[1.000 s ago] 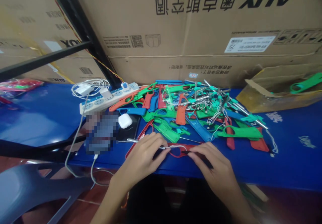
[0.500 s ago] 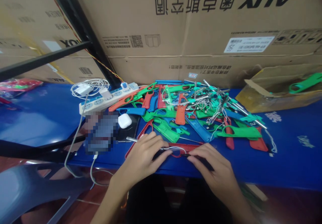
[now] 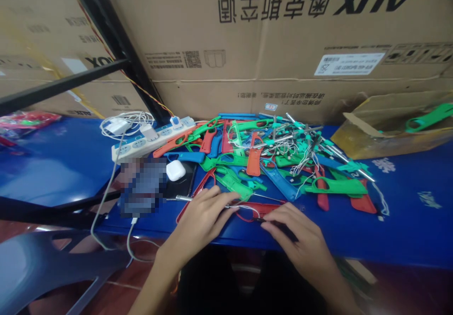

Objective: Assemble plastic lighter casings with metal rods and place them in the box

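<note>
My left hand (image 3: 203, 213) is closed around a thin metal lighter tube (image 3: 184, 198), whose silver end sticks out to the left. White wire (image 3: 252, 208) runs from it towards my right hand (image 3: 295, 232). That hand pinches a small dark part (image 3: 260, 220) between thumb and fingers; most of it is hidden. Beneath both hands lies a red lighter shell half (image 3: 265, 208) on the blue table. Another red shell (image 3: 203, 183) slants beside my left hand. Just beyond is a green shell half (image 3: 233, 183), with a thin rod close by.
Several coloured shells and metal tubes with wires (image 3: 279, 140) are heaped behind my hands. At left are a power strip (image 3: 159, 138), a white earbud case (image 3: 176, 170) and a blurred-out phone (image 3: 143, 187). An open carton (image 3: 392, 138) stands right. A grey stool (image 3: 38, 268) is lower left.
The metal tube has shifted slightly left, and my left fingertips have moved up a little. My right hand has moved slightly left with the dark part still pinched.
</note>
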### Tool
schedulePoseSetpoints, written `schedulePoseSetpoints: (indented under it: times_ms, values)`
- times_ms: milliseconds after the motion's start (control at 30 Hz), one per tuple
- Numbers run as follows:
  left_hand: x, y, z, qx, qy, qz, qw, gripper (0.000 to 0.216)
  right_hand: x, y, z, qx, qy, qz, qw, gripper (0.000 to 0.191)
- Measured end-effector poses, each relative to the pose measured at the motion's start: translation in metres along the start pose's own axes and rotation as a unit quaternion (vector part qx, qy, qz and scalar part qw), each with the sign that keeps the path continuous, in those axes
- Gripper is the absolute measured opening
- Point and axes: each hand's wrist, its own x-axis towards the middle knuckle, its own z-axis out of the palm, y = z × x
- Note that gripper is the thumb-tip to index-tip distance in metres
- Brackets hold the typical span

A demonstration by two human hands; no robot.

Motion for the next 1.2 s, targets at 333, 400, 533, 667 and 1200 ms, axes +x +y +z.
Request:
schedulePoseSetpoints:
  times_ms: [333, 400, 533, 667, 1200]
  values:
    - [0.002, 0.001, -0.002, -0.052, 0.009, 0.005, 0.999, 0.011, 0.001, 0.0, 0.0, -0.007, -0.001, -0.001, 1.0, 0.003]
    - [0.001, 0.001, -0.002, -0.073, 0.02, -0.012, 0.997, 0.008, 0.002, -0.002, 0.0, -0.006, 0.004, 0.001, 1.0, 0.005]
    - [0.0, 0.001, -0.002, -0.101, 0.03, -0.013, 0.994, 0.006, 0.004, -0.003, 0.0, -0.014, 0.03, 0.014, 0.999, 0.006]
    - [0.002, 0.002, 0.0, -0.029, 0.039, -0.005, 0.999, 0.009, 0.004, -0.001, 0.001, -0.027, 0.037, 0.019, 0.999, 0.005]
    - [0.006, 0.017, 0.004, -0.062, 0.009, -0.069, 0.996, 0.009, -0.002, 0.004, 0.002, -0.032, 0.016, 0.051, 0.998, 0.008]
